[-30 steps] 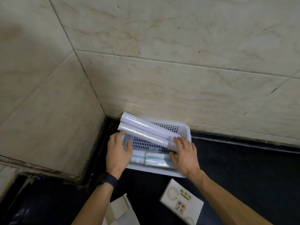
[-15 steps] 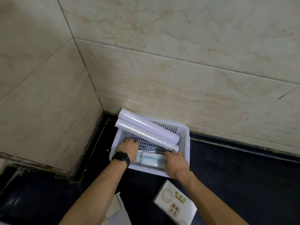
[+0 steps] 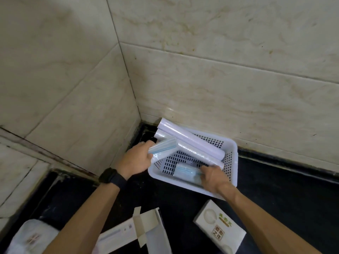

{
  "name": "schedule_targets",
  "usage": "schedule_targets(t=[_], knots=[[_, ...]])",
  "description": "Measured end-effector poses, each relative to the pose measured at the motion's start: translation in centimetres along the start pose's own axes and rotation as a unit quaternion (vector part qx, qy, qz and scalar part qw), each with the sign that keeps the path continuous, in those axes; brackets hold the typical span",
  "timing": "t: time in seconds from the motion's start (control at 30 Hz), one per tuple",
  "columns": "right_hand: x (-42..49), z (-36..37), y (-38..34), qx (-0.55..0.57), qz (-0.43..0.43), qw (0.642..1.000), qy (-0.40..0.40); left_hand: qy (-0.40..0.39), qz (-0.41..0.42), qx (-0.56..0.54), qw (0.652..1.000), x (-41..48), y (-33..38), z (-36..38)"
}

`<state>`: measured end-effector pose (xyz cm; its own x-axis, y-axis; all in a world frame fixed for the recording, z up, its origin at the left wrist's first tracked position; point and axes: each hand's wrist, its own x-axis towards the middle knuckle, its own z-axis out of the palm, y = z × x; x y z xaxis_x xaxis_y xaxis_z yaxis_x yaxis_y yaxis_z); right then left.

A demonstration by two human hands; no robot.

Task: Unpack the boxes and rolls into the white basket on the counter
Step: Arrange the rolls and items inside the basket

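From the head camera, the white basket (image 3: 231, 158) in the counter corner holds two long rolls (image 3: 190, 143) across its rim. The left hand (image 3: 136, 161) grips one small blue-banded roll (image 3: 162, 147) lifted above the basket; the right hand (image 3: 213, 177) closes on another (image 3: 186, 173) inside. One printed box (image 3: 219, 229) and one opened carton (image 3: 137, 230) wait outside, so unpacking looks partly done.

A black counter (image 3: 275, 189) runs into a corner formed by two walls of cream, marble-veined tiles (image 3: 220, 79), with dark grout lines and a grimy seam along the base. A black wristwatch (image 3: 111, 177) shows at lower left of centre. At the bottom left edge lies a blurred white plastic bag (image 3: 31, 237) with faint markings.
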<state>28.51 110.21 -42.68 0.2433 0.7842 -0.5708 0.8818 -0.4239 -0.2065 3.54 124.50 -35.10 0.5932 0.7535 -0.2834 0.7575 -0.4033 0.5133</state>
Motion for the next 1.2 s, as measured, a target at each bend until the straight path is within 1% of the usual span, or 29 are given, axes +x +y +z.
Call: schedule_targets(t=[0.07,0.2,0.27,0.33,0.43,0.53,0.6,0.7,0.73,0.77,0.83,0.9,0.93,1.0,1.1,1.13,1.2], knots=[[0.9,0.0,-1.3,0.032,-0.014,0.999,-0.023,-0.001,-0.026,-0.047,0.999,-0.9,-1.2,-1.1],[2.4,0.3,-4.2,0.072,-0.039,0.996,-0.037,-0.02,-0.075,-0.058,0.995,-2.0,-1.8,-1.4],[2.9,0.5,-5.4,0.062,-0.039,0.996,-0.047,-0.022,-0.084,-0.084,0.993,-1.9,-1.6,-1.1],[3.2,0.9,-5.9,0.057,-0.039,0.997,-0.039,-0.025,-0.081,-0.099,0.991,-1.5,-1.2,-0.8],[2.4,1.1,-5.2,0.088,-0.037,0.995,-0.019,-0.035,-0.069,-0.112,0.991,-0.3,0.0,-0.1],[-0.1,1.2,-2.9,0.148,-0.052,0.986,0.052,-0.064,-0.049,-0.094,0.992,1.6,1.7,1.2],[-2.7,1.8,-0.7,0.173,-0.061,0.974,0.135,-0.106,-0.039,-0.061,0.992,3.1,3.0,2.5],[-6.5,2.8,2.4,0.16,-0.023,0.948,0.274,-0.19,-0.027,0.028,0.981,5.2,4.2,4.8],[-7.1,3.1,3.4,0.153,-0.004,0.941,0.302,-0.208,-0.025,0.056,0.976,5.7,4.4,5.6],[-7.4,3.3,4.1,0.156,0.022,0.937,0.31,-0.219,-0.026,0.081,0.972,6.2,4.5,6.2],[-7.2,3.7,5.3,0.19,0.071,0.936,0.286,-0.228,-0.023,0.15,0.962,6.6,4.5,7.3],[-6.8,4.1,5.9,0.225,0.088,0.937,0.252,-0.223,-0.006,0.246,0.943,6.7,4.4,8.4],[-6.7,4.5,6.0,0.246,0.087,0.935,0.239,-0.222,-0.003,0.272,0.936,6.5,4.5,8.8],[-6.7,4.9,5.6,0.318,0.089,0.919,0.217,-0.225,0.0,0.263,0.938,6.3,4.8,9.5],[-6.9,5.2,4.8,0.385,0.101,0.894,0.208,-0.226,-0.004,0.195,0.954,6.1,5.2,10.3],[-6.9,5.3,4.7,0.393,0.101,0.89,0.207,-0.229,-0.011,0.195,0.954,5.9,5.1,10.6],[-6.8,5.3,4.8,0.404,0.097,0.887,0.202,-0.236,-0.012,0.231,0.944,5.8,4.8,11.0]])
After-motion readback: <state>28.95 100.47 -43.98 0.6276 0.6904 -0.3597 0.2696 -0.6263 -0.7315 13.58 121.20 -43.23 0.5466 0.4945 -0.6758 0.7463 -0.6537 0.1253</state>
